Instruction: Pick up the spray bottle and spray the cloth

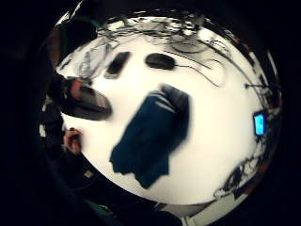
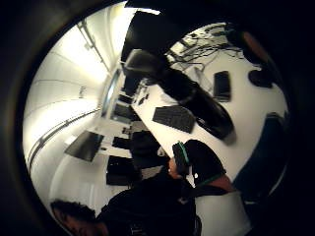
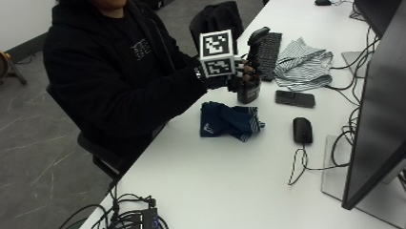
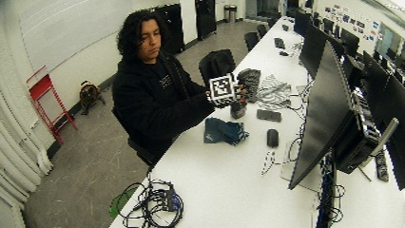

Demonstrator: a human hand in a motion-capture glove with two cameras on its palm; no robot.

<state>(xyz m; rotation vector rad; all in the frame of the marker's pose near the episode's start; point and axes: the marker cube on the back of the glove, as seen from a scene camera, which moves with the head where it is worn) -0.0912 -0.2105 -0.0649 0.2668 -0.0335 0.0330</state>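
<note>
The right hand (image 3: 231, 78), in its black glove, has its grip clamped around the body of the spray bottle (image 3: 249, 86), with the fingers curled round the dark bottle just below its neck. The spray bottle stands upright, its black trigger head (image 3: 258, 36) above the hand. From the outside view its base sits at, or just above, the table (image 3: 254, 171); whether it touches the surface cannot be told. In the thumb side palm view the bottle (image 2: 197, 101) fills the middle of the picture as a long dark shape, close to the palm.

The cloth (image 3: 229, 121) is a dark blue bundle with white stripes, crumpled on the table just beside the bottle, on the side nearer the camera in the outside view. In the little finger side palm view the cloth (image 1: 153, 136) lies on the white surface, apart from the hand.

A black phone (image 3: 295, 98) lies flat just beside the bottle, towards the monitor (image 3: 374, 109). A black mouse (image 3: 302, 130) lies near the cloth, its cable trailing over the table. A striped grey-and-white cloth (image 3: 304, 64) lies crumpled beyond the phone, beside a black keyboard (image 3: 269, 47). The person sits at the table's edge in a black hooded top (image 3: 120, 71), forearm raised towards the bottle. A tangle of cables (image 3: 130, 217) hangs at the near end of the table.
</note>
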